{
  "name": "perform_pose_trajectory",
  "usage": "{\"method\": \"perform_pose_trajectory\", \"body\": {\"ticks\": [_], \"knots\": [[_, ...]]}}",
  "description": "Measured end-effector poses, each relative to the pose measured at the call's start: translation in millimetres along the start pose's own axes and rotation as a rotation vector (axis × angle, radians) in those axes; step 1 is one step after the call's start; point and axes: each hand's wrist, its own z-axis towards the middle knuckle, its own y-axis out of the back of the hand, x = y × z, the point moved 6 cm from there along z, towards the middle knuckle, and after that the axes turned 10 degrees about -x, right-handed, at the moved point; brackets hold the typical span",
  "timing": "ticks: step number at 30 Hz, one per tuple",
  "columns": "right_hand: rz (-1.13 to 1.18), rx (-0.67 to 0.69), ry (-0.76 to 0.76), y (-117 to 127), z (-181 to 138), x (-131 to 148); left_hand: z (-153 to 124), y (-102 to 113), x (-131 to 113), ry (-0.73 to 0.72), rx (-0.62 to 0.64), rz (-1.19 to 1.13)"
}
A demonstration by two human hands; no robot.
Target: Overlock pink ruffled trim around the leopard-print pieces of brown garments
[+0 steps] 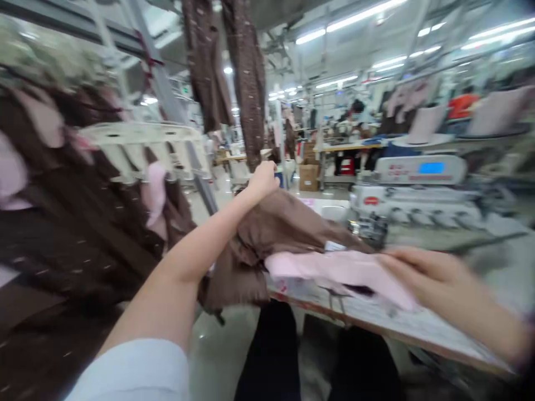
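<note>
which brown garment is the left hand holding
The brown garment on the table edge, bunched in the left hand; the others hang overhead or lie heaped at left.

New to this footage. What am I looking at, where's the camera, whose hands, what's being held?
There is one camera, worn on a person's head, looking forward and down at their own bare hands; no robot. The left hand is closed on a brown garment bunched at the edge of a table. The right hand, blurred, lies on a pink fabric piece on that table; its grip is unclear. Behind stands a sewing machine. More brown clothes hang overhead.
</note>
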Motion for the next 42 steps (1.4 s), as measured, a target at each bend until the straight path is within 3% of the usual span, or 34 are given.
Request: {"method": "perform_pose_trajectory", "body": {"ticks": [2,4,5,6,9,11,13,17,19,21,23,25,26,28,30,32,34,38,42], "knots": [[-0.119,0.044,-0.069,-7,-1,-12,-32,-45,-18,-0.243,0.323,-0.19],[-0.139,0.063,-0.137,-20,2,-26,-81,-79,-14,-0.447,0.656,-0.365],[-0.13,0.071,-0.158,-26,5,-33,-98,-90,-2,-0.465,0.701,-0.393],[-0.126,0.075,-0.168,-31,7,-37,-110,-98,12,-0.445,0.693,-0.4],[-0.159,0.1,-0.147,-38,11,-40,-122,-111,52,-0.303,0.449,-0.377],[-0.203,0.118,-0.126,-41,12,-37,-127,-116,68,-0.226,0.286,-0.401],[-0.249,0.143,-0.093,-43,14,-33,-136,-123,79,-0.181,0.217,-0.404],[-0.328,0.203,0.024,-49,19,-22,-151,-127,108,-0.113,0.37,-0.419],[-0.348,0.215,0.058,-53,21,-17,-139,-108,131,0.0,0.456,-0.439],[-0.327,0.23,0.043,-64,22,-15,-105,-75,144,0.047,0.45,-0.365],[-0.197,0.264,-0.037,-86,20,-19,-56,-41,129,-0.126,0.316,-0.177],[0.089,0.308,-0.204,-115,14,-29,-14,-25,82,-0.442,0.11,0.065],[0.26,0.319,-0.306,-127,9,-37,-2,-30,54,-0.566,0.021,0.148],[0.53,0.291,-0.484,-140,-7,-56,3,-67,4,-0.684,0.048,0.147],[0.609,0.218,-0.585,-133,-31,-79,-15,-122,-28,-0.754,0.185,0.087],[0.566,0.151,-0.64,-110,-58,-103,-39,-170,-37,-0.742,0.291,-0.003],[0.527,0.111,-0.685,-85,-81,-121,-54,-202,-32,-0.688,0.337,-0.074],[0.476,0.089,-0.678,-54,-89,-135,-52,-226,-26,-0.61,0.36,-0.142],[0.448,0.075,-0.646,-47,-71,-135,-35,-236,-39,-0.586,0.35,-0.201]]}}
